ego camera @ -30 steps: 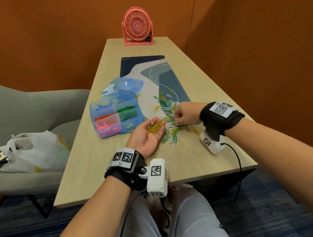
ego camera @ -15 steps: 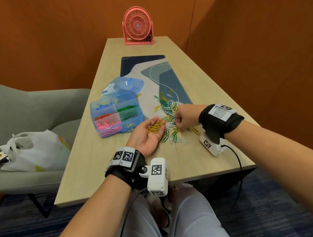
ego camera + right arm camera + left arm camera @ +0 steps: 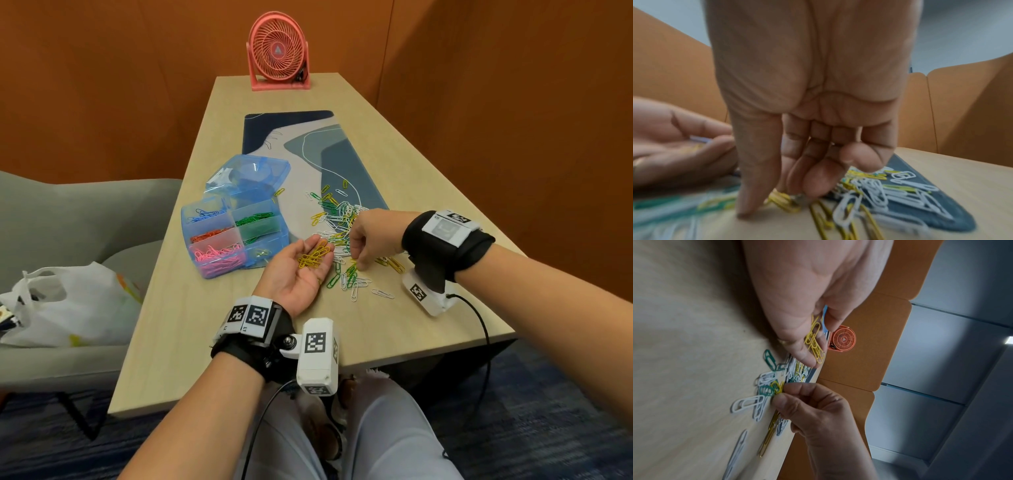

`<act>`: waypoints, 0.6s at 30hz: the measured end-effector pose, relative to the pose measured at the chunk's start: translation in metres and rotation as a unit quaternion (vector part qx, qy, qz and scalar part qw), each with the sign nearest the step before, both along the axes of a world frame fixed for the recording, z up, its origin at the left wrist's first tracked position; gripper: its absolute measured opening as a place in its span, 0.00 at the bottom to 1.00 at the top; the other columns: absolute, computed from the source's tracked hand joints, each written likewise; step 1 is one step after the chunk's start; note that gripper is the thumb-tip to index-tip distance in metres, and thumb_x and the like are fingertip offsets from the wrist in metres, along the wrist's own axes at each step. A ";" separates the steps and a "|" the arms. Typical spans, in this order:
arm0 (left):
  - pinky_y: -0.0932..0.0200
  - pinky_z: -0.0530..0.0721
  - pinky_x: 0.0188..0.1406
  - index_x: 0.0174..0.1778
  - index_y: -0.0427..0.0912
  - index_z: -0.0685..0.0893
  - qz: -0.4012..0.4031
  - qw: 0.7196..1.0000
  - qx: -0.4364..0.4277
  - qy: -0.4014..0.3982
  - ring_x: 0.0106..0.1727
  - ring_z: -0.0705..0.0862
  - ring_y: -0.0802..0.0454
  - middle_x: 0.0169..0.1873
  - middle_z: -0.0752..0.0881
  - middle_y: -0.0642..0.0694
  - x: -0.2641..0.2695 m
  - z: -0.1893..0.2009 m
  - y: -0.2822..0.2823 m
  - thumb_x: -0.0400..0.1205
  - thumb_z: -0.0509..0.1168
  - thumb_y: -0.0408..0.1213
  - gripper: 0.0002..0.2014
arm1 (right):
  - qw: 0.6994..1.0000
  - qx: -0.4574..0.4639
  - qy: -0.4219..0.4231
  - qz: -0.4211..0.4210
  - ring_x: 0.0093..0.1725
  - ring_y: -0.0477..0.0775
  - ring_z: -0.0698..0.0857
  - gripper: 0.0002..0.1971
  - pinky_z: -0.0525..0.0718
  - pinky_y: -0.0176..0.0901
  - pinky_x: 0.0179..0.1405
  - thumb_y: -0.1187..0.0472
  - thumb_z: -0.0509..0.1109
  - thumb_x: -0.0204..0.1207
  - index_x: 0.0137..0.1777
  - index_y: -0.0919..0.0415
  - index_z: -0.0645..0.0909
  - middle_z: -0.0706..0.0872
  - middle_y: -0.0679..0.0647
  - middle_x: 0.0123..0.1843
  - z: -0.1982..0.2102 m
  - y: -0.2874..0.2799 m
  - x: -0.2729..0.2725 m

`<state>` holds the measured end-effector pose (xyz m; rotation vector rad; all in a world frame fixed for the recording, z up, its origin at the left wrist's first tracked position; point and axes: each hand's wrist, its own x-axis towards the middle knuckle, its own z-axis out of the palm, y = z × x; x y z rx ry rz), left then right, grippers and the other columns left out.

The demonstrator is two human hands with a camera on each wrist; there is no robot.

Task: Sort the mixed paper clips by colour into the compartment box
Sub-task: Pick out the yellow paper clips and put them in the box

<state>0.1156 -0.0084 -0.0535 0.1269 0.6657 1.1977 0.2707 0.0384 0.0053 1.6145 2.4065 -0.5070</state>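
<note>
Head view: a seated person sorts clips at a pale wood table [image 3: 191, 308]. No readable writing anywhere; only black-and-white square code tags on both wrist straps and camera pods. The left hand [image 3: 301, 270] lies palm-up, fingers relaxed, cupping a small heap of yellow clips [image 3: 313, 255]. At its 3 o'clock the right hand [image 3: 368, 236], knuckles up and fingers curled down, pinches into the mixed pile [image 3: 342, 233] of white, green and yellow clips, which straddles the table and the near edge of the blue-grey desk mat [image 3: 308, 150]. The blue compartment box [image 3: 233, 236], lid open, sits at the left hand's 10 o'clock, w/ blue, orange, pink and green clips in separate cells. A coral desk fan [image 3: 278, 51] stands at 12 o'clock, far end.

Left wrist view: the yellow clips [image 3: 815, 340] rest along the left hand's [image 3: 807, 296] straight fingers; the right hand [image 3: 818, 410] nips a yellow clip [image 3: 777, 387] btwn thumb and forefinger.

Right wrist view: blurred; the right hand's [image 3: 807, 113] thumb and fingertips close on yellow clips [image 3: 783, 201] at the tabletop.
</note>
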 end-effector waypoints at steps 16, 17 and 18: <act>0.53 0.87 0.42 0.47 0.31 0.79 0.000 1.000 0.001 0.008 0.47 0.83 0.42 0.47 0.81 0.35 0.000 0.000 0.001 0.88 0.50 0.36 0.15 | 0.999 -0.006 0.046 -0.010 0.34 0.46 0.80 0.03 0.79 0.33 0.32 0.65 0.72 0.71 0.43 0.61 0.86 0.87 0.52 0.37 0.005 -0.004 0.000; 0.53 0.85 0.46 0.48 0.30 0.79 -0.001 1.000 0.002 0.010 0.47 0.83 0.42 0.48 0.81 0.35 0.000 0.000 0.001 0.88 0.50 0.36 0.15 | 0.998 -0.010 0.054 -0.005 0.35 0.46 0.81 0.05 0.80 0.34 0.34 0.65 0.73 0.71 0.46 0.61 0.87 0.89 0.53 0.40 0.005 -0.005 -0.002; 0.52 0.83 0.48 0.48 0.30 0.79 -0.002 1.000 0.003 0.012 0.48 0.83 0.42 0.48 0.81 0.35 0.000 0.000 0.000 0.88 0.50 0.36 0.15 | 0.999 -0.018 0.050 0.001 0.35 0.45 0.82 0.06 0.81 0.34 0.36 0.64 0.74 0.70 0.47 0.60 0.88 0.90 0.53 0.42 0.004 -0.006 -0.004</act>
